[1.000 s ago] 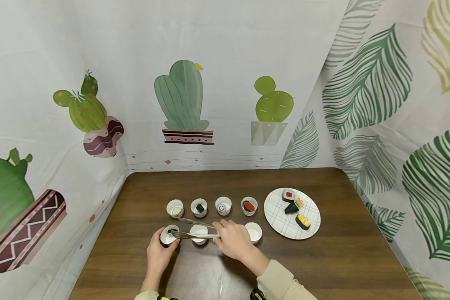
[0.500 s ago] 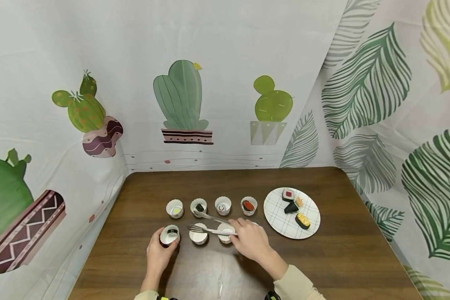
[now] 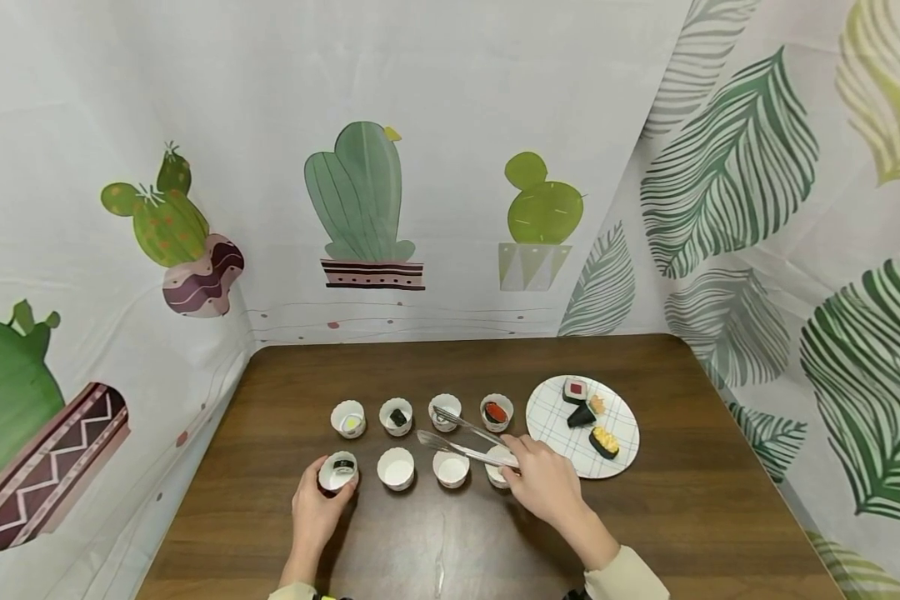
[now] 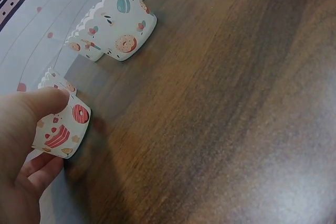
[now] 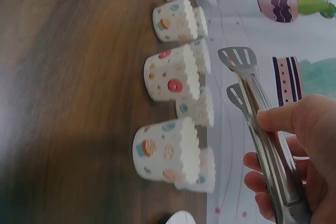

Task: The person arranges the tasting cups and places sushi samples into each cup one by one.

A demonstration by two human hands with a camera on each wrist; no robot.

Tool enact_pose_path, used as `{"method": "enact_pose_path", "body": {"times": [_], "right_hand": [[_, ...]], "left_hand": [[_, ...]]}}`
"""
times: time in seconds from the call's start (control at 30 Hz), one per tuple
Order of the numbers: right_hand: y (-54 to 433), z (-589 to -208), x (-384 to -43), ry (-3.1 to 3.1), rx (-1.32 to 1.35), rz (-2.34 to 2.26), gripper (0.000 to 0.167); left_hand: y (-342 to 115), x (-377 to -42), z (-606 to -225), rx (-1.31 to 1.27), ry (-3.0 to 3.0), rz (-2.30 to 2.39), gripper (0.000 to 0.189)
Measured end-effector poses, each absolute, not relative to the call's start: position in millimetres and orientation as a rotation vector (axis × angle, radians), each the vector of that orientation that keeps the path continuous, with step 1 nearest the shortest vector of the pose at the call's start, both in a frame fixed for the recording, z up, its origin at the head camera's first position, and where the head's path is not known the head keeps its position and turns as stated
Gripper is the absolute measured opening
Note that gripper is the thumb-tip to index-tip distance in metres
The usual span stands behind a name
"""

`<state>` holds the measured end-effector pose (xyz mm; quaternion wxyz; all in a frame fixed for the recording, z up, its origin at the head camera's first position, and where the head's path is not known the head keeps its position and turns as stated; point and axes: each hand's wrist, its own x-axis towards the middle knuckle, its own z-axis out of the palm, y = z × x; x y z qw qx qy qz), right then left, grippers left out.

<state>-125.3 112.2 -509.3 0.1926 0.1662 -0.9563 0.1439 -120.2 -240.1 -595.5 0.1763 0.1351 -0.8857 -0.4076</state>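
Observation:
At the left end of the front row, my left hand (image 3: 317,508) holds a scalloped paper cup (image 3: 337,482) between thumb and fingers. Inside that cup lies a white sushi piece with a black band (image 3: 342,467). In the left wrist view, thumb and fingers press the sides of the printed cup (image 4: 65,129). My right hand (image 3: 547,483) grips metal tongs (image 5: 268,135) by their arms. Their slotted tips are spread apart with nothing between them, above the cups right of the middle in the head view.
Three more front-row cups, including a bare one (image 3: 396,475), stand right of the held cup. Behind them, a back row holds small sushi pieces, one red-topped (image 3: 497,412). A checked plate (image 3: 551,442) with several sushi pieces lies at the right. A patterned cloth (image 3: 450,317) hangs behind the table.
My right hand has moved right with the tongs, away from the held cup. The tongs' tips were at the black-banded sushi piece, which now lies in that cup. My left hand stays put.

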Motion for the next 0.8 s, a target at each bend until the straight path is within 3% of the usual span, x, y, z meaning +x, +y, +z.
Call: {"method": "enact_pose_path", "body": {"times": [0.8], "right_hand": [[187.8,-515.1,-110.6,-2.752,0.178,0.433,0.042]], "left_hand": [[-239.9,-119.9,-597.1,0.386,-2.516,-1.141,0.063]]}}
